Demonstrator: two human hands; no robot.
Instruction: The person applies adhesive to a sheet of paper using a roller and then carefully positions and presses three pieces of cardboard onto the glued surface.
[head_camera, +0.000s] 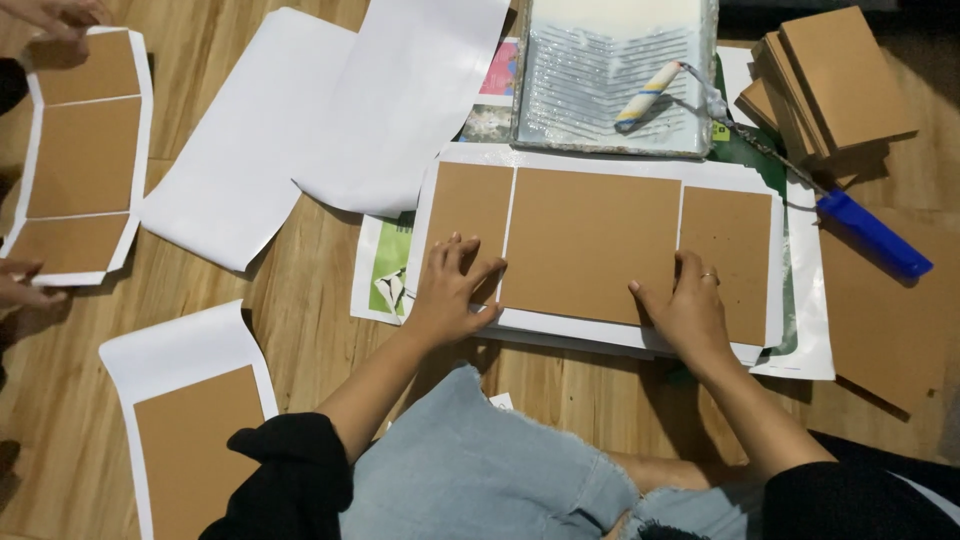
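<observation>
Three brown cardboard panels lie side by side on a white sheet (600, 165) on the wooden floor: a narrow left panel (470, 205), a wide middle panel (590, 240) and a right panel (735, 245). My left hand (450, 290) rests flat, fingers spread, across the left panel's lower edge and the gap beside the middle panel. My right hand (690, 305), with a ring, presses on the lower corner where the middle and right panels meet. Neither hand holds anything.
A paint tray (615, 130) with a small roller (650, 92) and its blue handle (875, 235) sits behind. A stack of brown boards (835, 75) stands far right. Loose white sheets (240, 170) lie left. Another person's hands (50, 20) touch a three-panel piece (85, 160). Another board on paper (195, 450).
</observation>
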